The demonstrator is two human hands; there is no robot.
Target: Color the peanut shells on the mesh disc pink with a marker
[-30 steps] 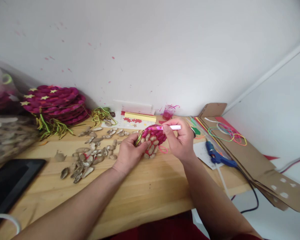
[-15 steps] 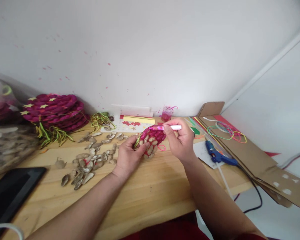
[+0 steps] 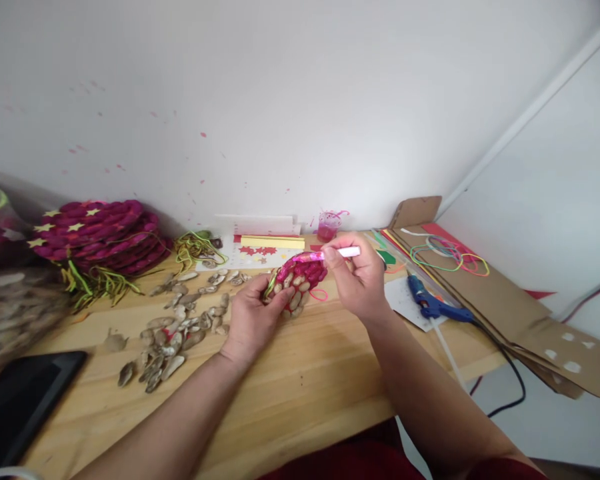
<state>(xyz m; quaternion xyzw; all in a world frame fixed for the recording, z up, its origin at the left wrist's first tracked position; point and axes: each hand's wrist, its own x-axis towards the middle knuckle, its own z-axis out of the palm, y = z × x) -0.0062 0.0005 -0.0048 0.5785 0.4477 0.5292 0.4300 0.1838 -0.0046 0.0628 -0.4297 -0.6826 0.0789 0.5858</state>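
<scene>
Between the thumb and fingers of my left hand (image 3: 257, 313) is a peanut-shell craft piece (image 3: 296, 297), tilted up above the table. Its upper part is coated in wet-looking magenta paint, while the lower shells keep their tan colour. Yellow-green strings run along its left edge, and a pink loop (image 3: 319, 294) sticks out at its right. My right hand (image 3: 357, 273) is closed round a paintbrush (image 3: 347, 252) with a white handle. The brush's magenta-smeared end lies against the piece's top edge; the exact tip blends into the paint.
Loose peanut shells (image 3: 173, 340) lie left of my hands, near a black tablet (image 3: 30, 393). Behind them stands a stack of magenta pieces with stars (image 3: 105, 233). A cup of pink paint (image 3: 327, 228) is at the wall. To the right are a blue glue gun (image 3: 437, 307) and cardboard (image 3: 485, 287).
The whole view has shifted a little. My right hand and the brush have moved only slightly along the painted top edge; my left hand keeps its hold on the piece.
</scene>
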